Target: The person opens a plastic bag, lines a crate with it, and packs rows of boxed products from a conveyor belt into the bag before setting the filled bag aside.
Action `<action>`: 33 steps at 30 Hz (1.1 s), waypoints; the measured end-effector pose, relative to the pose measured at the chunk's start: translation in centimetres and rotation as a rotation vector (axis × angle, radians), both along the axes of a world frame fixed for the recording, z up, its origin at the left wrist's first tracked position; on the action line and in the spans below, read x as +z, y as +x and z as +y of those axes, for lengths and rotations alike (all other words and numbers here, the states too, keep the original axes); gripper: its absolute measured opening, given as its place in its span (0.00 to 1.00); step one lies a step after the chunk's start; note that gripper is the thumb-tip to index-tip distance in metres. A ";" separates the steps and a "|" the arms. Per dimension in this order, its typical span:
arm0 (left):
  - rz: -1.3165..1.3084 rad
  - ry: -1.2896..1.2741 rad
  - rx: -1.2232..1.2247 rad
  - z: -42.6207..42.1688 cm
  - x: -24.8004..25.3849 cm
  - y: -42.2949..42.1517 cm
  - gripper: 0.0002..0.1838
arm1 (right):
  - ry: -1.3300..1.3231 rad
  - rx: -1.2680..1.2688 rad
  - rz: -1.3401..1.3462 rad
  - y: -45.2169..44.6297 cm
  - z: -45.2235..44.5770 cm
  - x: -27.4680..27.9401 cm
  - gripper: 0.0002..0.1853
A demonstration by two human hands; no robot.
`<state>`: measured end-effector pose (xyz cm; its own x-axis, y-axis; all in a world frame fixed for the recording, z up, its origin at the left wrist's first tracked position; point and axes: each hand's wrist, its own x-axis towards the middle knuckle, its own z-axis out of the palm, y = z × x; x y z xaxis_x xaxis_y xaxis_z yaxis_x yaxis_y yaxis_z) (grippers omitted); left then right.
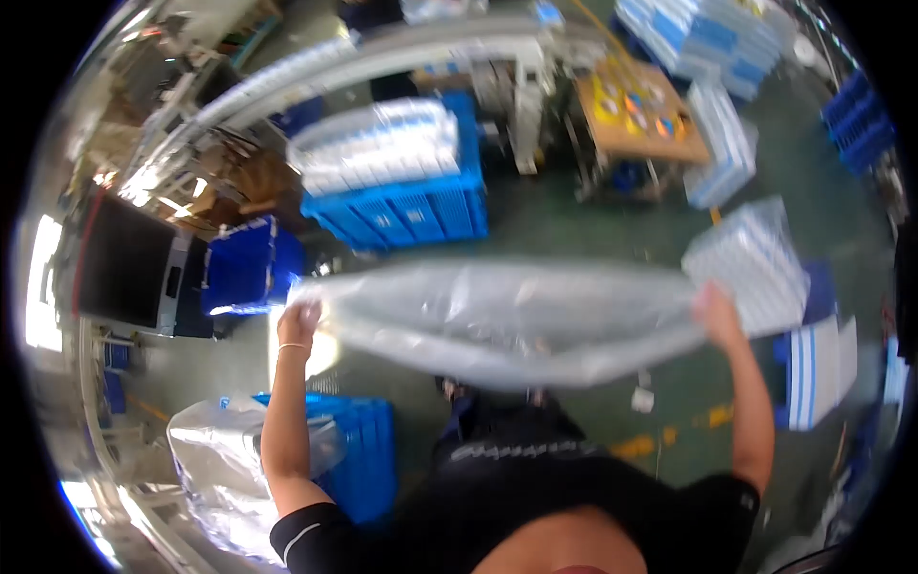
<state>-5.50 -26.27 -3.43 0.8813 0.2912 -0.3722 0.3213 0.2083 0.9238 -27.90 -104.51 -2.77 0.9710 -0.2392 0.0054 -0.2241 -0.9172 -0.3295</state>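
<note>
A large clear plastic bag [535, 292] stretches sideways in front of my body, its mouth spread into a long oval. My left hand [298, 320] is closed on the bag's left end. At the opposite end my right hand [717, 314], somewhat blurred, grips the other corner. Through the film the floor shows faintly. Below my left forearm, crumpled clear plastic sheeting [215, 445] lies over a blue crate [368, 454].
Ahead stands a blue crate [411, 212] bearing wrapped white packs [382, 143]. A dark blue bin [244, 268] is at the left. Rolls of tape [636, 105] lie on a wooden table [660, 143]. Wrapped stacks [751, 263] stand on the right.
</note>
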 end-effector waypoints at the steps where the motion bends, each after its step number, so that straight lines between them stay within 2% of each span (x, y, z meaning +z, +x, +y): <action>1: -0.084 -0.233 -0.231 -4.9 2.8 -1.9 0.10 | -0.048 -0.220 -0.121 0.6 -4.1 -1.8 0.27; 2: -0.123 -0.441 -0.451 -9.8 5.6 -3.9 0.11 | -0.233 -0.376 -0.286 0.7 -7.1 -2.1 0.22; 3: 0.058 -0.709 -0.658 -11.8 7.6 -7.6 0.15 | -0.465 -0.614 -0.096 1.0 -7.0 0.9 0.17; 4: 0.095 -0.906 -1.059 -12.2 8.1 -9.8 0.17 | -0.659 -0.761 -0.094 -0.1 -8.5 0.9 0.15; 5: 0.093 -0.841 -1.232 -11.4 8.2 -11.5 0.19 | -0.850 -0.900 -0.101 -1.2 -9.8 0.7 0.13; 6: 0.088 -0.679 -1.288 -9.7 8.0 -12.8 0.22 | -0.858 -0.914 -0.093 -2.8 -11.3 0.4 0.13; 8: 0.083 -0.467 -1.229 -6.5 7.6 -13.1 0.30 | -0.587 -1.115 -0.119 -5.7 -14.9 -0.7 0.12; 9: 0.064 -0.421 -1.167 -6.0 7.5 -11.7 0.34 | -0.613 -1.073 0.041 -6.5 -15.6 -2.2 0.13; 10: 0.031 -0.331 -1.104 -7.1 7.5 -9.7 0.34 | -0.613 -1.074 0.043 -7.5 -17.0 -4.9 0.13; 11: 0.002 -0.238 -1.042 -8.1 7.5 -7.7 0.34 | -0.381 -1.086 -0.054 -8.0 -18.3 -7.1 0.13; 12: -0.018 -0.181 -0.980 -8.5 7.4 -6.8 0.36 | -0.155 -1.108 -0.153 -7.1 -16.3 -6.4 0.14; 13: -0.035 -0.121 -0.919 -8.9 7.4 -5.8 0.38 | 0.642 -1.058 -0.430 -5.9 -13.6 -6.1 0.14; 14: -0.262 0.613 -0.964 -8.8 6.6 -5.0 0.40 | 1.372 -1.149 -0.680 -3.2 -7.1 -2.4 0.14; 15: -0.483 1.350 -0.913 -8.4 5.2 -4.4 0.42 | 1.652 -0.680 -0.639 -5.0 -6.6 -5.7 0.14; 16: -0.493 1.624 -0.751 -5.3 1.4 -3.2 0.31 | 1.460 -0.572 -0.187 -4.7 -1.5 -2.0 0.14; 17: -0.098 1.672 -0.653 -2.1 -1.0 -1.8 0.25 | 1.042 -0.284 0.279 -4.3 4.1 2.3 0.13; 18: 0.084 1.691 -0.570 1.5 -2.6 -0.2 0.17 | 0.731 0.047 0.537 -3.8 9.7 6.6 0.12; 19: 0.140 1.592 -0.294 5.2 -4.1 0.6 0.18 | 0.647 0.681 1.068 -2.8 11.9 7.3 0.12; 20: 0.327 1.315 0.000 11.2 -6.9 3.0 0.17 | 1.139 0.542 1.336 -4.2 14.0 7.7 0.13; 21: 0.427 1.326 0.043 12.1 -7.7 3.7 0.17 | 1.042 0.438 1.330 -4.9 13.8 7.5 0.17; 22: 0.530 1.322 0.087 12.1 -8.0 4.4 0.16 | 1.039 0.442 1.315 -4.7 12.9 7.4 0.17; 23: 0.418 1.951 -0.584 8.7 -6.7 3.7 0.19 | 0.808 0.421 1.042 -4.4 11.6 7.3 0.19; 24: 0.231 1.288 -0.414 6.8 -8.1 3.8 0.20 | 0.579 0.394 0.768 -4.1 9.8 7.0 0.21; 25: 0.101 0.590 -0.269 0.8 -5.1 2.1 0.20 | 0.530 0.106 0.500 -4.2 6.8 3.9 0.25; 26: 0.018 -0.087 -0.046 -5.9 -1.4 0.2 0.19 | 0.438 -0.174 0.114 -3.9 5.1 2.7 0.15; 27: 0.002 -0.398 -0.215 -8.1 -1.5 -2.0 0.19 | 0.326 -0.397 -0.153 -3.8 1.2 -0.8 0.15; 28: -0.042 -0.517 -0.708 -12.0 2.1 -4.5 0.22 | 0.249 -0.677 -0.415 -4.8 -6.4 -8.4 0.17; 29: 0.068 -0.800 -0.959 -14.9 5.5 -7.6 0.26 | -0.044 -0.727 -0.256 -4.5 -8.3 -6.8 0.21; 31: 0.166 -1.085 -1.194 -15.4 7.5 -10.3 0.30 | -0.556 -1.017 0.152 -5.5 -9.7 -5.0 0.18; 33: 0.230 -0.624 -1.311 -11.8 7.8 -11.1 0.32 | -0.631 -0.967 0.116 -7.5 -9.5 -3.2 0.15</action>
